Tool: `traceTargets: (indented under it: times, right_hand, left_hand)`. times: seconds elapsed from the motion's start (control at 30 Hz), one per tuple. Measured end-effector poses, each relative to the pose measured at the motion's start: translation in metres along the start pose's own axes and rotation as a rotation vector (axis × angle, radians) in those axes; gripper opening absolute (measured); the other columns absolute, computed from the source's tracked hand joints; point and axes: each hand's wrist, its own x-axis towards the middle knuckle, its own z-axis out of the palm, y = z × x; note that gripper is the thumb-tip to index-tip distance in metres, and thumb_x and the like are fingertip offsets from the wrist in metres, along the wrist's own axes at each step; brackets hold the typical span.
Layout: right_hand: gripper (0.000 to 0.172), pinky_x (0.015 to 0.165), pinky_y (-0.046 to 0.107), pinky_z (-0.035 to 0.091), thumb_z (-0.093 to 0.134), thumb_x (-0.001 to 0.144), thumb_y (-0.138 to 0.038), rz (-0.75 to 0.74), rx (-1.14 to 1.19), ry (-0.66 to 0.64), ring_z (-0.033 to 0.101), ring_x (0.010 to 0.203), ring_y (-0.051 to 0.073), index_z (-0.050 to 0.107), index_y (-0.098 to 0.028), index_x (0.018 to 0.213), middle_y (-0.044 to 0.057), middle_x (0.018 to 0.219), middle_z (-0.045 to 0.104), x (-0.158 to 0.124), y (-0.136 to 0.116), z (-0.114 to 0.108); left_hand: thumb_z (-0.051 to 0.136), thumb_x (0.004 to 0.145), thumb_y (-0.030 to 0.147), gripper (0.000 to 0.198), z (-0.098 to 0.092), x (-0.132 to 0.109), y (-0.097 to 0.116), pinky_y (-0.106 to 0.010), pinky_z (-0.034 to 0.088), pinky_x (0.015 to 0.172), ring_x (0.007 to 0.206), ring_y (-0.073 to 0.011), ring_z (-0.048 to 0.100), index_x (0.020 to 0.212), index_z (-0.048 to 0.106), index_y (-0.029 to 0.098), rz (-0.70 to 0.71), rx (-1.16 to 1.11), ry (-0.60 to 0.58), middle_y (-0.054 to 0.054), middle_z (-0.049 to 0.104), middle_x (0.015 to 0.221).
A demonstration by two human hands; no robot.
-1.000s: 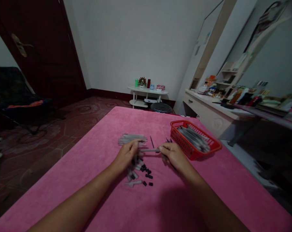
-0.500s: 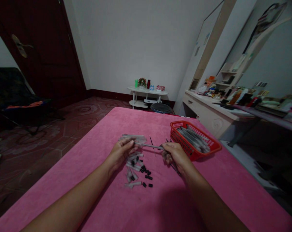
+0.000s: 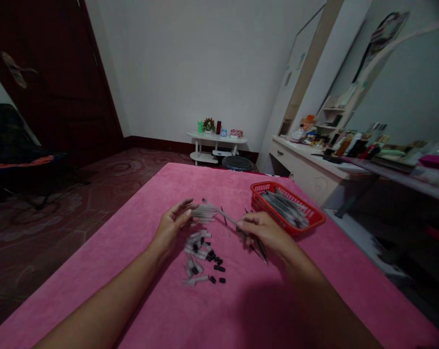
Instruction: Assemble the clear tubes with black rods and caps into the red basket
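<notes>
My right hand [image 3: 257, 230] is closed round a slim grey pen-like stick [image 3: 224, 214], which slants up and left with a small dark tip at its far end. Thin dark sticks [image 3: 262, 251] jut out below the same hand. My left hand [image 3: 173, 223] is open, thumb and fingers apart, beside a row of clear pen barrels [image 3: 204, 211]; whether it touches them I cannot tell. Nearer me lie a heap of translucent caps [image 3: 199, 278] and several short black plugs [image 3: 219, 268]. One thin dark stick [image 3: 224, 215] rests just behind the held one.
A red plastic basket [image 3: 316, 224] full of grey pens stands right of my right hand. Everything lies on a pink cloth surface [image 3: 161, 300]. Beyond it are a low white stand [image 3: 219, 139] and, at right, a cluttered dressing table [image 3: 306, 167].
My left hand has let go of the stick's far end and moved slightly left, its fingers opening. The stick now tilts upward in my right hand. The view has shifted a little.
</notes>
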Motion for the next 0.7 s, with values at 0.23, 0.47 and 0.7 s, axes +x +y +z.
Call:
traceTargets:
  times: [0.23, 0.47, 0.7]
  right_hand:
    - [0.039, 0.057, 0.031, 0.04, 0.054, 0.076, -0.047, 0.08, -0.698, 0.838, 0.063, 0.074, 0.026, 0.073, -0.018, 0.092, 0.01, 0.082, 0.071, -0.014, 0.006, -0.095]
    - [0.039, 0.056, 0.033, 0.039, 0.049, 0.08, -0.049, 0.359, -1.053, 0.794, 0.066, 0.078, 0.03, 0.075, -0.024, 0.096, 0.014, 0.085, 0.072, -0.017, 0.023, -0.111]
    - [0.039, 0.057, 0.034, 0.042, 0.054, 0.075, -0.05, 0.304, -1.098, 0.721, 0.067, 0.077, 0.029, 0.074, -0.025, 0.097, 0.014, 0.084, 0.072, -0.005, 0.028, -0.097]
  left_hand:
    - [0.079, 0.062, 0.024, 0.034, -0.019, 0.013, -0.004, -0.016, 0.045, 0.044, 0.048, -0.0055, 0.054, 0.092, 0.067, 0.012, 0.052, 0.138, 0.187, -0.004, 0.068, 0.077]
    - [0.079, 0.06, 0.027, 0.037, -0.031, 0.02, -0.008, -0.02, 0.046, 0.046, 0.048, -0.0084, 0.054, 0.092, 0.069, 0.012, 0.088, 0.248, 0.239, -0.006, 0.069, 0.075]
    - [0.069, 0.069, 0.025, 0.017, -0.038, 0.023, -0.005, -0.03, 0.05, 0.072, 0.08, -0.0204, 0.063, 0.083, 0.073, 0.018, 0.303, 0.74, 0.152, -0.009, 0.07, 0.085]
